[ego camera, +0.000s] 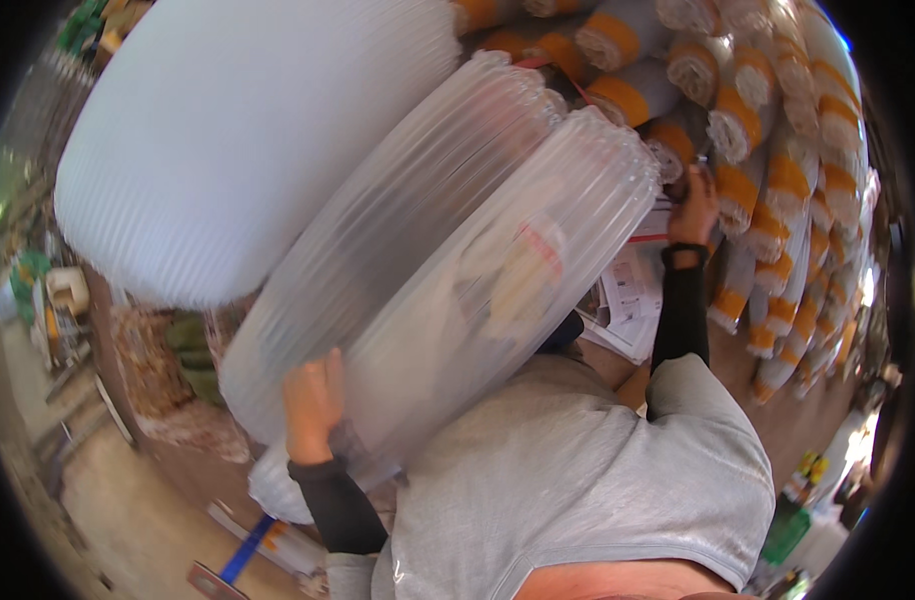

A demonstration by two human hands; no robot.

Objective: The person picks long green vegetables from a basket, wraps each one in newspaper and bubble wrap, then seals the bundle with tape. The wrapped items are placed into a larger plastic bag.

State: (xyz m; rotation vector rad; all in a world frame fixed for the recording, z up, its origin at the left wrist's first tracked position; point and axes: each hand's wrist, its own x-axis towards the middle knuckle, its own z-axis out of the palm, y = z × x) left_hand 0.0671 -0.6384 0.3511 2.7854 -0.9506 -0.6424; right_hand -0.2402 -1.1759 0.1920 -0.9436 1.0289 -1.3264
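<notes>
Two clear, ribbed plastic rolls [495, 247], apparently air-column packaging, lie slantwise across the front of my body. My left hand [313, 412] is blurred and rests against their lower left end, near the groove between them. Whether its fingers grip the plastic is unclear. Past the rolls' upper right end, my right hand [694, 210] reaches up beside a roll with an orange band [669, 146]. Its fingertips are partly hidden, and a small dark, shiny thing shows at them. Printed paper sheets [630, 296] lie just below that hand.
A large, whitish ribbed plastic roll [255, 142] fills the upper left. Many orange-banded plastic rolls [735, 124] are stacked along the right. At lower left are a blue-handled tool [247, 551] and a bundle in clear plastic [157, 367]. A white container [66, 291] stands far left.
</notes>
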